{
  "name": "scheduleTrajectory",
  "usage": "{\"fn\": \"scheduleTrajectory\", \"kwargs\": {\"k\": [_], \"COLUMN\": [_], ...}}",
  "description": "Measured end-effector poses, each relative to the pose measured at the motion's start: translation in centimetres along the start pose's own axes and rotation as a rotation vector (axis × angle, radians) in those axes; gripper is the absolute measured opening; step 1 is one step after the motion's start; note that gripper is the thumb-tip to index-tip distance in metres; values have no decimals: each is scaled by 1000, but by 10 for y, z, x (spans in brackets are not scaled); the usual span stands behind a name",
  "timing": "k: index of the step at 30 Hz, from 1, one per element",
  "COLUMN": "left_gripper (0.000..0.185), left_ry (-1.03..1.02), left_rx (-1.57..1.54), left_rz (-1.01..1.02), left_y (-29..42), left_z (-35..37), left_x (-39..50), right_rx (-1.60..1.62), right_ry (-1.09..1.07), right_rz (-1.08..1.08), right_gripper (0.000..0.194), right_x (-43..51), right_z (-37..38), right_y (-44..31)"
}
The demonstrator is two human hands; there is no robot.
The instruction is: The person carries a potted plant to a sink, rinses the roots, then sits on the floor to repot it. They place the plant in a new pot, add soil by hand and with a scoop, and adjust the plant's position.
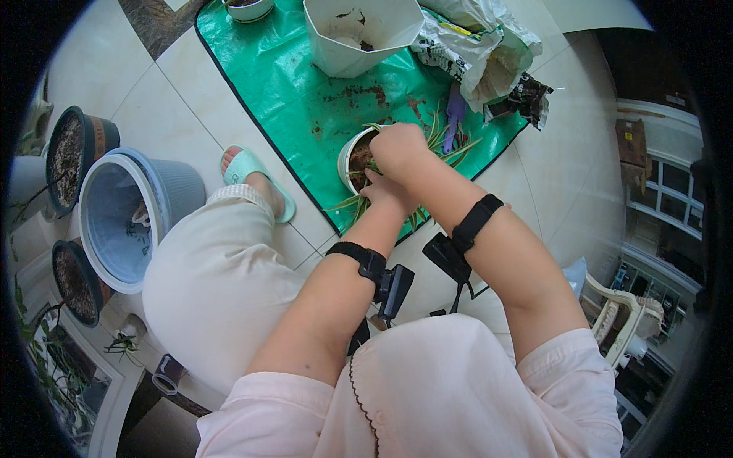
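Observation:
A small white flower pot [345, 163] holding brown soil [359, 157] stands on a green plastic mat [275, 86]. Striped, narrow leaves of a spider plant [458, 150] spread out from around the pot on both sides of my hands. My left hand [386, 192] is at the near rim, thumb and fingers among the leaves at the plant's base. Just above it, my right hand [401, 150] is curled over the soil, its fingertips hidden beneath it. A purple hand trowel [454, 117] lies to the right, partly under the leaves.
Beyond the pot stand a large white planter [358, 57] and an opened potting-soil bag [481, 51] bearing print. Loose soil [366, 94] is scattered on the mat. Left are blue-grey buckets [177, 180] and dark pots of soil [64, 160]. My slippered foot [257, 177] rests beside the mat.

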State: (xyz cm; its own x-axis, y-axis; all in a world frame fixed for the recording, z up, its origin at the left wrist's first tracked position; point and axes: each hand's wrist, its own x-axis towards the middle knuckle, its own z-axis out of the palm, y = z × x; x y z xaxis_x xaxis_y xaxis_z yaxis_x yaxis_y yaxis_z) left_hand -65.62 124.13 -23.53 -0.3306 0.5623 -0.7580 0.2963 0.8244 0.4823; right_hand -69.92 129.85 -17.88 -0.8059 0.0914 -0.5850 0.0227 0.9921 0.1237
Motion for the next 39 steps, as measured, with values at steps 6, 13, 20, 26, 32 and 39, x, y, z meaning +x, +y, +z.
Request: {"fn": "scheduleTrajectory", "kwargs": {"k": [6, 13, 20, 26, 32, 39], "left_gripper": [75, 75, 73, 72, 71, 71], "left_ry": [166, 102, 76, 169, 148, 227], "left_rx": [-114, -22, -5, -31, -103, -106], "left_rz": [6, 68, -29, 22, 4, 8], "left_y": [-2, -13, 2, 4, 6, -2], "left_z": [17, 27, 16, 4, 9, 26], "left_x": [2, 20, 13, 3, 5, 19], "right_rx": [-27, -56, -42, -45, -118, -62], "right_ry": [-133, -41, -204, -153, -85, -127], "right_rz": [-90, -41, -88, -92, -236, -156], "right_gripper": [13, 12, 11, 11, 14, 19], "right_x": [24, 45, 52, 32, 1, 6], "right_z": [3, 23, 23, -4, -24, 9], "right_y": [-15, -26, -14, -3, 2, -23]}}
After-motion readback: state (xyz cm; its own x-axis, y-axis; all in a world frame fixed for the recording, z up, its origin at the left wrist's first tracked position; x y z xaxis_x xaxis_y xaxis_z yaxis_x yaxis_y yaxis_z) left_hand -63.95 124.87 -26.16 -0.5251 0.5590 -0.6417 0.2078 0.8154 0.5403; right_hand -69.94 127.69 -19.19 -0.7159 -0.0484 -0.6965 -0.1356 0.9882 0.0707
